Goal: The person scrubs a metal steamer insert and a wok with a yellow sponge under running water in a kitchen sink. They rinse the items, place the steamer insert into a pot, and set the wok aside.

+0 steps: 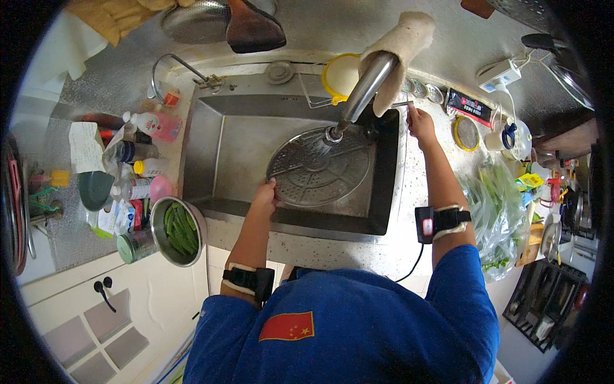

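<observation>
My left hand (265, 197) grips the near left edge of a round perforated metal steamer rack (321, 185), which lies over the basin of the steel sink (244, 139). Water sprays onto the rack from the head of a metal faucet (367, 89) with a pale cloth draped over its upper part. Beyond the sink's right rim, my right hand (420, 126) has its fingers on the faucet's thin metal lever (402, 103). Whether the rack touches the sink bottom I cannot tell.
At the left, a metal bowl of green pods (181, 232) stands near bottles (156, 126) and a green-lidded jar (136, 247). A yellow-rimmed strainer (341, 77) is behind the sink. On the right counter are a plastic bag of greens (496, 211) and a power strip (500, 74) above.
</observation>
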`<state>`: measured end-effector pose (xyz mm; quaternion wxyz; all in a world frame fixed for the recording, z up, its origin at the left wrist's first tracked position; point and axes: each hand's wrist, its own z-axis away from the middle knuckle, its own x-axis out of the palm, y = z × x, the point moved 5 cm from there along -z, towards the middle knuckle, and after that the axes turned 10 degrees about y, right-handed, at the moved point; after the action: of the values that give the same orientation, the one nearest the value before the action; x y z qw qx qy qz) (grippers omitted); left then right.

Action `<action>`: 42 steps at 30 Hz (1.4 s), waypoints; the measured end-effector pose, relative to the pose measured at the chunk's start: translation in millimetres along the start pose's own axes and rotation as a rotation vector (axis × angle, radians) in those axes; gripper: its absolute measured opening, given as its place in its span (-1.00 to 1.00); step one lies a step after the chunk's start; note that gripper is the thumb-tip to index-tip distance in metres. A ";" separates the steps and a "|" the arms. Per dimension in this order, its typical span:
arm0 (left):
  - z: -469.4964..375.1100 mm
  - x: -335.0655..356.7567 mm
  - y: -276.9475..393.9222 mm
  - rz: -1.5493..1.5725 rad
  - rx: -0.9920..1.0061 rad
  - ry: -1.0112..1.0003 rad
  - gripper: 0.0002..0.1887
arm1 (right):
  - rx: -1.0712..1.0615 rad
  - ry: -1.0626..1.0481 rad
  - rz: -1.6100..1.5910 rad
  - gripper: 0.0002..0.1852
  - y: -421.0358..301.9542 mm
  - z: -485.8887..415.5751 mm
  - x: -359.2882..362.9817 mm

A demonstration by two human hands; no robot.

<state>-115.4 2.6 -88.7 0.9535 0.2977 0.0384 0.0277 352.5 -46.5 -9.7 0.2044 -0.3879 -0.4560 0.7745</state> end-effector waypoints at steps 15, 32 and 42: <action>166.1 -57.0 78.7 -0.529 1.238 0.472 -0.79 | -0.088 -0.205 -0.004 -0.73 -17.8 -1.3 29.6; 201.7 -92.2 84.5 -0.800 1.568 0.581 -0.78 | -0.244 -0.648 0.260 -0.61 20.7 220.5 35.3; 199.7 -110.4 89.5 -0.622 1.532 0.589 -0.78 | -0.163 -0.570 0.212 -0.60 -2.0 265.9 34.2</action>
<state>-210.1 -45.2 132.3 0.4069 0.8128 0.3705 -0.1913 122.1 -168.2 53.2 -0.0450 -0.2157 -0.5125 0.8299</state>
